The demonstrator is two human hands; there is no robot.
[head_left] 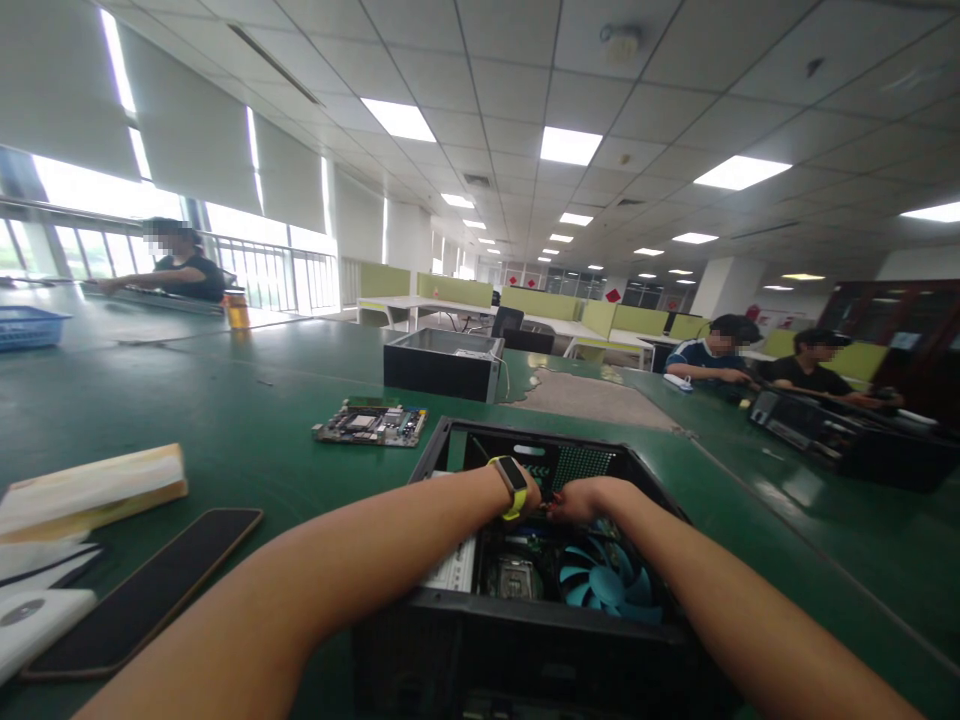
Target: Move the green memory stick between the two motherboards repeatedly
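I see the green table (247, 400) filling most of my view, running wide to the left and ahead, with a seam where a second green table (787, 470) angles off to the right. No brand, label or writing is legible anywhere; the red marks on the far glass are too small to read.

Directly below me sits the open black computer case (525, 600), its near wall at the bottom edge of my view and its perforated rear wall away from me. Inside it I make out a blue fan (604, 580) toward the right and a bare processor socket (516, 577) just beside it.

My left hand (529, 492), with a yellow-banded watch (511, 485) on the wrist, and my right hand (581, 500) meet over the far part of the case interior, almost touching. Both look curled around something small and reddish between them, but I cannot tell what they grip or how firmly.

Open mat lies left of the case as far as a loose motherboard (371, 424). Behind that stands a second case (442, 363). At the table's near-left edge lie a dark phone (146, 590) and a cardboard box (94, 490). People sit at the far tables, well apart from me.
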